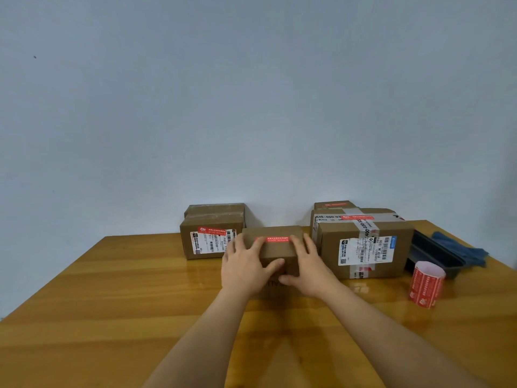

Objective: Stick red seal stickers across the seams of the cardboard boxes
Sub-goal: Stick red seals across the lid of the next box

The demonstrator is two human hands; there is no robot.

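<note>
Now we hold the small brown cardboard box [272, 249] at mid-table, left hand [246, 264] and right hand [306, 266] clasping its ends, fingers pressing the red seal sticker [275, 239] flat across the top seam. The red sticker roll [426, 284] stands well right of this box.

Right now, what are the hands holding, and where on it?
Both hands hold the small cardboard box: the left hand grips its left end, the right hand its right end, fingers over the top edge beside the red seal sticker.
</note>
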